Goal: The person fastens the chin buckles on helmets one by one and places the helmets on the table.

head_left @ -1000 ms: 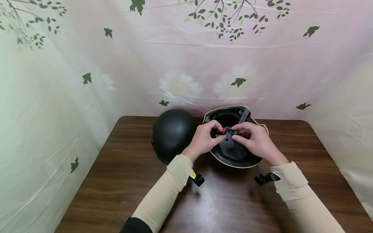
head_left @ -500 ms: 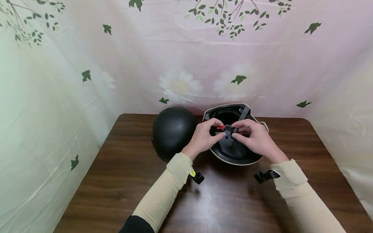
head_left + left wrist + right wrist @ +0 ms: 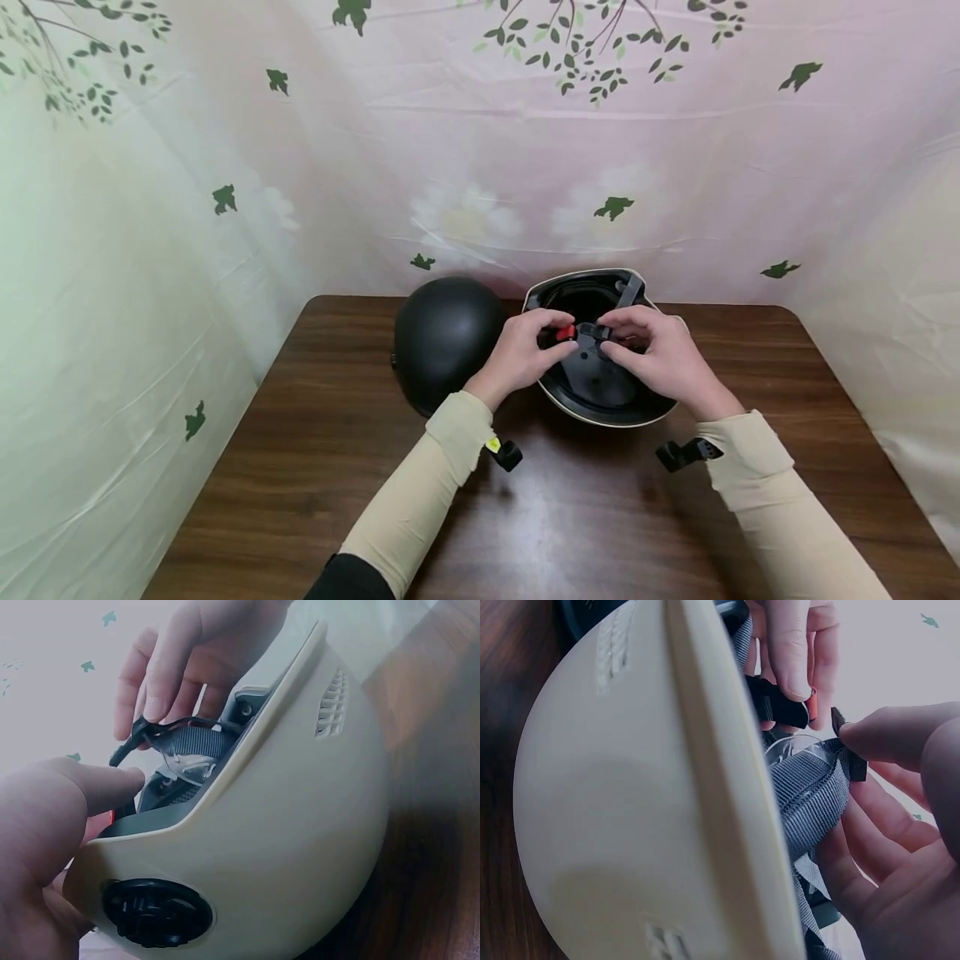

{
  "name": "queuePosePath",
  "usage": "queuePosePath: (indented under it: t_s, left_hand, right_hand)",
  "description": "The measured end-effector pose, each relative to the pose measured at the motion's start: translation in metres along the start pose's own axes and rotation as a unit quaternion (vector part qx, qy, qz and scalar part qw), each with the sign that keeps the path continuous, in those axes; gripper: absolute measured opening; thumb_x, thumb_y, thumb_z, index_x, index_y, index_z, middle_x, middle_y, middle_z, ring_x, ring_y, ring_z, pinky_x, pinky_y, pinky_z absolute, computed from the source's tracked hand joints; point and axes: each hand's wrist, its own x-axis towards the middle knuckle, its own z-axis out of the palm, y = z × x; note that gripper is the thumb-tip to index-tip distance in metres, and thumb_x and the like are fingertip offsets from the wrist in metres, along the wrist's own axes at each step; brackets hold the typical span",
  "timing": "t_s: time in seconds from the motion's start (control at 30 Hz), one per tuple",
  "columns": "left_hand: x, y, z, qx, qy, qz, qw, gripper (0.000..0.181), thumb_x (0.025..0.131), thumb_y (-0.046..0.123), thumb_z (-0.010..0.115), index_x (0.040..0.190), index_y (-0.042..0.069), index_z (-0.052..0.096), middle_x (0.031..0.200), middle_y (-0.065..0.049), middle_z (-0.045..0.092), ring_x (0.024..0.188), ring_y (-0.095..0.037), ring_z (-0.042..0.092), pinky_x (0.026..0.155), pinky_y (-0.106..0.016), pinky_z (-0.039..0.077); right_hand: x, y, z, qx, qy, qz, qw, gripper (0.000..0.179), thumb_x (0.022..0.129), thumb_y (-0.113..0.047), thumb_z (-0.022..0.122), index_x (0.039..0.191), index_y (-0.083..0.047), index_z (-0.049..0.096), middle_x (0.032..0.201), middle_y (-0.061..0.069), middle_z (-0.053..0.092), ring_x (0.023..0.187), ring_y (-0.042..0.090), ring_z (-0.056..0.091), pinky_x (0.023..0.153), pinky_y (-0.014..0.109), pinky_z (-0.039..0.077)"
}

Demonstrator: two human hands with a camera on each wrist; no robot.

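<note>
A cream helmet [image 3: 615, 425] lies upturned, its dark inside facing up, with both hands over its opening. My left hand [image 3: 521, 346] pinches a red-and-black buckle half [image 3: 566, 333] between thumb and fingertips. My right hand [image 3: 656, 354] pinches the black buckle half [image 3: 597, 332] at the end of a grey webbing strap [image 3: 810, 791]. A narrow gap separates the two halves in the right wrist view. In the left wrist view the left thumb hides most of the red piece, and a black round knob [image 3: 157, 913] shows on the helmet's side.
A black helmet [image 3: 448, 343] rests dome up just left of the cream one, close to the left forearm. Both stand near the back edge of the brown wooden table [image 3: 360, 450]. A printed curtain [image 3: 517, 167] hangs right behind.
The red-and-black buckle half and the black one, close together a second ago, now stand slightly apart. The left fingertips have shifted a little leftward; the helmets stay put.
</note>
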Motion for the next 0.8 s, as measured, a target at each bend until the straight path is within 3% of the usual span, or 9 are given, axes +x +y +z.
queuePosePath:
  t_s: [0.23, 0.5, 0.67, 0.8]
  left_hand:
    - [-0.0041, -0.0025, -0.0016, 0.012, 0.004, 0.003, 0.9999, 0.041, 0.100, 0.019, 0.081, 0.139, 0.008, 0.074, 0.137, -0.008, 0.076, 0.125, -0.023, 0.072, 0.110, -0.036, 0.059]
    - [-0.0041, -0.0018, -0.0038, 0.018, 0.004, 0.034, 0.9993, 0.041, 0.099, 0.015, 0.082, 0.139, 0.010, 0.073, 0.136, -0.007, 0.077, 0.125, -0.021, 0.072, 0.111, -0.036, 0.058]
    - [-0.0030, 0.0015, -0.0051, 0.020, 0.017, 0.061, 0.9978, 0.040, 0.097, 0.012, 0.084, 0.136, 0.009, 0.074, 0.132, -0.007, 0.078, 0.123, -0.022, 0.072, 0.112, -0.037, 0.057]
    - [-0.0007, 0.0049, -0.0049, 0.011, 0.014, 0.077, 0.9969, 0.041, 0.097, 0.010, 0.083, 0.136, 0.008, 0.074, 0.134, -0.008, 0.078, 0.125, -0.023, 0.071, 0.114, -0.037, 0.057]
  right_hand:
    - [-0.0008, -0.0007, 0.0007, -0.007, -0.018, 0.011, 0.9998, 0.031, 0.095, -0.004, 0.083, 0.125, -0.008, 0.076, 0.111, 0.011, 0.082, 0.093, -0.008, 0.068, 0.081, 0.021, 0.062]
    - [0.0034, -0.0039, 0.0052, -0.030, -0.014, -0.007, 0.9994, 0.032, 0.093, -0.004, 0.085, 0.124, -0.008, 0.077, 0.106, 0.011, 0.084, 0.093, 0.022, 0.081, 0.081, 0.030, 0.066]
    - [0.0036, -0.0052, 0.0049, -0.046, -0.006, -0.012, 0.9989, 0.035, 0.091, -0.002, 0.087, 0.124, -0.010, 0.077, 0.110, 0.009, 0.084, 0.095, 0.027, 0.081, 0.080, 0.028, 0.064]
    - [0.0037, -0.0057, 0.0044, -0.039, -0.003, -0.014, 0.9991, 0.036, 0.091, -0.001, 0.086, 0.125, -0.009, 0.076, 0.113, 0.012, 0.084, 0.096, 0.030, 0.080, 0.079, 0.019, 0.059]
